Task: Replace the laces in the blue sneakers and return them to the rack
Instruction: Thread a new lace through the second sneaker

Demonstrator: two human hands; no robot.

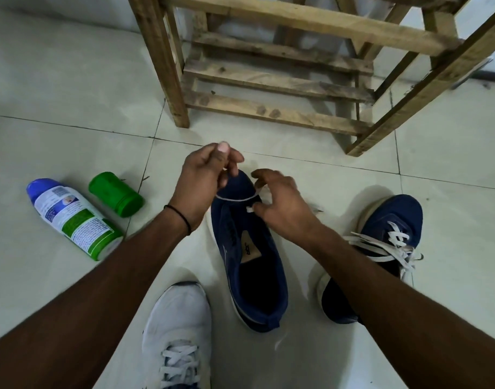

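Note:
A blue sneaker (pixel 252 265) stands on the floor in the middle, toe pointing away, with a single white lace (pixel 235 198) strung across its lowest eyelets. My left hand (pixel 204 181) pinches one end of that lace above the toe. My right hand (pixel 280 200) pinches the other end at the shoe's right side. The second blue sneaker (pixel 381 242) lies to the right, fully laced in white. The wooden rack (pixel 268 74) stands just beyond, its slats bare.
A white sneaker (pixel 179 332) sits at the bottom centre. A spray can (pixel 72 217) lies on its side at the left, with its green cap (pixel 114 193) beside it. The floor is pale tile.

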